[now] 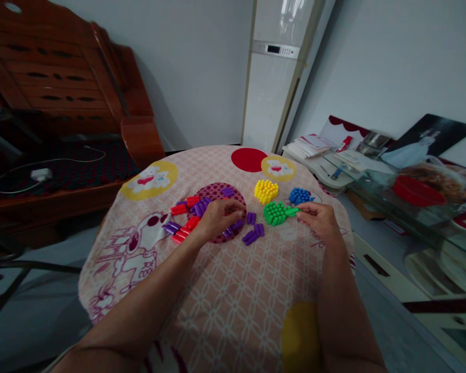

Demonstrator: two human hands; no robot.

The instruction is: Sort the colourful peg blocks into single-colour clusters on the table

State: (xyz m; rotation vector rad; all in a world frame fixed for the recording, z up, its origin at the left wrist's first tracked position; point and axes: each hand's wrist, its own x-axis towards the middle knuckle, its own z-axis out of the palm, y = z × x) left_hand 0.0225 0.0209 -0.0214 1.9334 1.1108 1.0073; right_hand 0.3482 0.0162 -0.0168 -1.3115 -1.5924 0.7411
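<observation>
Plastic sticks (pixel 201 207) in five colours lie across the middle of one round tabletop (pixel 217 290) and toward its right edge. One wooden bench (pixel 58 77) stands beyond the far left edge, and one tall white unit (pixel 270 88) beyond the far edge. Two bare hands reach over from the near edge. The left hand (pixel 222 218) is over the middle, fingers bent down among the sticks; I cannot tell whether they pinch one. The right hand (pixel 317 220), toward the right edge, has its thumb and fingertips pressed together on the end of a green stick (pixel 292 212), just beside the green bunch.

Around the left hand, red and purple sticks lie scattered toward the left edge, at least four of them red. Three bunches of upright sticks stand right of the middle, one of each colour: the green bunch (pixel 275 213), the yellow bunch (pixel 266 191) nearer the far edge, and the blue bunch (pixel 300 195) nearest the right edge. Two small purple clusters (pixel 252 237) lie between the left hand and the green bunch.
</observation>
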